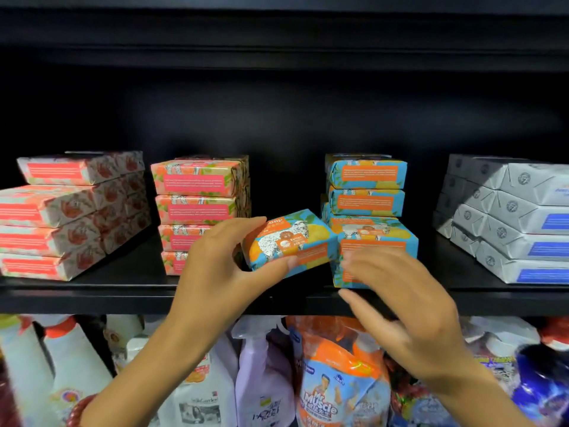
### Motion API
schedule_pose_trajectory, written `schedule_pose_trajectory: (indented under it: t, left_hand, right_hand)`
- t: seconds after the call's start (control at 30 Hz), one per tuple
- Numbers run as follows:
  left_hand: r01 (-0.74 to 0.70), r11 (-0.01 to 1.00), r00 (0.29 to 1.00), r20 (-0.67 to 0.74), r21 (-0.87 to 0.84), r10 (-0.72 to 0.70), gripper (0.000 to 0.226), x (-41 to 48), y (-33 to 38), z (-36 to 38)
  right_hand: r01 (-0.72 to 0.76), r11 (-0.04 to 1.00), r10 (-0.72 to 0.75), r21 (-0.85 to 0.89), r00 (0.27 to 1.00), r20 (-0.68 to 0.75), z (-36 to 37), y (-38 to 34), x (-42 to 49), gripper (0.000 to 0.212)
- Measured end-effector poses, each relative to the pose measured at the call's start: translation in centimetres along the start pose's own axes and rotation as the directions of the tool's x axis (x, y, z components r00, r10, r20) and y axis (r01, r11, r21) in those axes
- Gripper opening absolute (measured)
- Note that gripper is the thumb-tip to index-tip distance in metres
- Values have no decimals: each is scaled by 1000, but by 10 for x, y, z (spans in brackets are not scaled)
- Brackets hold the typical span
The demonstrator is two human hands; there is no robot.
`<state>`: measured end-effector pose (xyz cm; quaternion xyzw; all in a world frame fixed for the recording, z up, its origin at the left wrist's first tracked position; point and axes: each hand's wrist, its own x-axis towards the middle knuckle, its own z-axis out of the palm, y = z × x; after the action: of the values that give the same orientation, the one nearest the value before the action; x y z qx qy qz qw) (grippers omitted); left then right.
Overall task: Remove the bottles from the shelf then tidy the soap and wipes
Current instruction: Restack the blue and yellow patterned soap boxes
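In the head view, the left hand [215, 272] pinches one blue-and-orange soap bar [289, 241]. The thumb is under its front edge and the fingers lie over its far side, so the bar hangs tilted a little above the shelf [92, 295], just beside the blue stack [366, 186]. I judge it is held this way so that it can be turned flat and laid with its own kind. The right hand [412, 312] is spread, with nothing in it, in front of the lowest blue packs. It is blurred, so I cannot tell if it touches them; probably it is there to steady the stack. The peach stack [197, 195], the red stack [61, 217] and the grey packs [508, 226] stand in piles. No bottle stands on this shelf; spray bottles [264, 380] are on the level below.
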<state>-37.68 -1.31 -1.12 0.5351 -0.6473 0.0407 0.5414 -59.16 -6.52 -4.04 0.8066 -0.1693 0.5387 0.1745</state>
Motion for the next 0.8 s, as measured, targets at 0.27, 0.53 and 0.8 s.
schedule_pose_trajectory:
  t: [0.27,0.53,0.8]
  left_hand:
    - [-121,954,992,-3,273,127,62,2,-2,14]
    - [-106,862,989,-37,495,143,54,4,2,31]
    - [-62,856,995,-36,513,94,43,10,2,40]
  right_hand:
    - [-74,988,95,-134,983,158,22,8,-40,27]
    - [-97,985,120,-142,979,165,26,6,-43,25]
    - [-121,983,140,-140,980,138,28,4,-43,23]
